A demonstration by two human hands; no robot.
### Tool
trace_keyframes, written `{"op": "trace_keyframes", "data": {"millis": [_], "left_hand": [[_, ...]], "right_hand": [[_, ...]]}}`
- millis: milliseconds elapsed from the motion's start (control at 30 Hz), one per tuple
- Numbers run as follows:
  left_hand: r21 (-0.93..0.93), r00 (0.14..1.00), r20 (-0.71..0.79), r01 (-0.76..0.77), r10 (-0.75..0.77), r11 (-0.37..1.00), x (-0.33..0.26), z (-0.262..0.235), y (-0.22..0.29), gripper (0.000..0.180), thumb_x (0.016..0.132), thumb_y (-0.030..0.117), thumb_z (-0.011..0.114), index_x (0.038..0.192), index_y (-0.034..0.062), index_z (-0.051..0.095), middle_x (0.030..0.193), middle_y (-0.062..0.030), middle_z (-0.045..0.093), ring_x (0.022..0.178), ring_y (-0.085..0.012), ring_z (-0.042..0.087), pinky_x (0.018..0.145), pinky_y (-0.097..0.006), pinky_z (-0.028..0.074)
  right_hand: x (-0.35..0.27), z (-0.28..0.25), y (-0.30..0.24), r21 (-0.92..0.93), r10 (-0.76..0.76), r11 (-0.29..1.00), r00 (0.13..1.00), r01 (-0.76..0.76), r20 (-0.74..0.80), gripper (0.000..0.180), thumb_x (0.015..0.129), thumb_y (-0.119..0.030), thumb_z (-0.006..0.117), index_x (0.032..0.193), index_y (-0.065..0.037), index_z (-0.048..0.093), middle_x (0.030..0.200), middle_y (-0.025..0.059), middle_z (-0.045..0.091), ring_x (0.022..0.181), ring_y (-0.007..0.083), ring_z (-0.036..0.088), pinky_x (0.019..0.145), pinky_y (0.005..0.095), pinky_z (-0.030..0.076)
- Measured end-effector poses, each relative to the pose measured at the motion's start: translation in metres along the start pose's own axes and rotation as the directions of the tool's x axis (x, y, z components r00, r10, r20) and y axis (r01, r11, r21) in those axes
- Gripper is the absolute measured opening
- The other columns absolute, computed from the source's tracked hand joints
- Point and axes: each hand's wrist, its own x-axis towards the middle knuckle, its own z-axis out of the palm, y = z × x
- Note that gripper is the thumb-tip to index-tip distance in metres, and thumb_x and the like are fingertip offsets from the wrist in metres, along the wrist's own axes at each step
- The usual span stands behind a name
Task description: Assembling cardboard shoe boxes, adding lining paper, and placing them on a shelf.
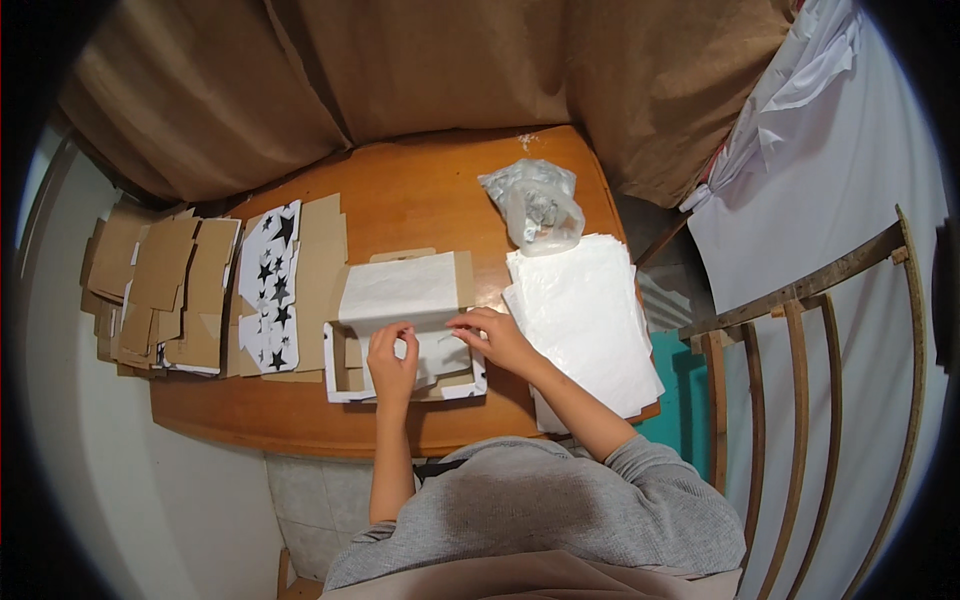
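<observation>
An open cardboard box (477,383) with white outer walls and a brown inside stands on the table before me. A sheet of white paper (398,287) lines it and runs up over its raised far flap. My left hand (392,362) is over the box's middle, thumb and fingers brought together in a pinch. Above the box's right part my right hand (492,338) also has its fingertips drawn together, pointing left. Whatever either pinch holds is too small to make out against the white paper.
Stacked flat cardboard pieces (160,265) cover the wooden table's (420,180) left side, beside a white star-printed cardboard piece (270,290). A pile of white paper sheets (580,330) lies on the right, with a clear plastic bag (540,210) behind. A wooden rack (800,390) stands farther right.
</observation>
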Motion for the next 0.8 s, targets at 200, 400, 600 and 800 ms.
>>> {"op": "trace_keyframes", "data": {"millis": [200,400,600,800], "left_hand": [[0.0,0.997,-0.016,0.08,-0.08,0.997,-0.002,-0.056,-0.028,0.007,0.082,0.005,0.061,0.089,0.0026,0.064,0.076,-0.0098,0.06,0.073,-0.024,0.058,0.068,-0.034,0.046],[0.019,0.995,-0.006,0.096,-0.096,0.995,0.015,-0.081,-0.097,0.015,0.084,0.01,0.061,0.097,0.0017,0.062,0.085,-0.0127,0.06,0.082,-0.0282,0.058,0.077,-0.036,0.046],[0.027,0.93,0.069,0.359,-0.36,0.933,0.043,-0.061,-0.166,0.046,0.089,0.026,0.058,0.125,0.0017,0.041,0.093,-0.0192,0.061,0.088,-0.0349,0.059,0.083,-0.04,0.046],[-0.224,0.842,0.258,0.529,-0.473,0.819,0.077,-0.064,-0.154,0.051,0.091,0.03,0.057,0.13,0.0035,0.036,0.1,-0.0185,0.061,0.09,-0.0273,0.06,0.082,-0.036,0.046]], "right_hand": [[0.014,0.017,-0.004,-0.031,0.062,0.997,0.989,-0.067,-0.13,0.017,0.084,-0.009,0.062,0.1,-0.004,0.066,0.095,0.0136,0.066,0.086,0.0296,0.063,0.077,0.0343,0.05],[0.049,0.03,0.056,-0.086,0.269,0.927,0.808,-0.365,-0.525,0.048,0.081,-0.019,0.063,0.124,-0.001,0.051,0.114,0.0239,0.057,0.106,0.0329,0.056,0.09,0.0396,0.045],[0.085,0.041,0.075,0.205,0.565,0.821,0.702,-0.533,-0.434,0.066,0.083,-0.031,0.063,0.133,0.005,0.039,0.123,0.0263,0.053,0.116,0.0323,0.052,0.097,0.0376,0.04],[0.092,0.034,0.036,0.401,0.537,0.834,0.722,-0.379,-0.436,0.069,0.084,-0.034,0.066,0.139,-0.006,0.035,0.118,0.0183,0.055,0.106,0.024,0.055,0.093,0.0329,0.042]]}}
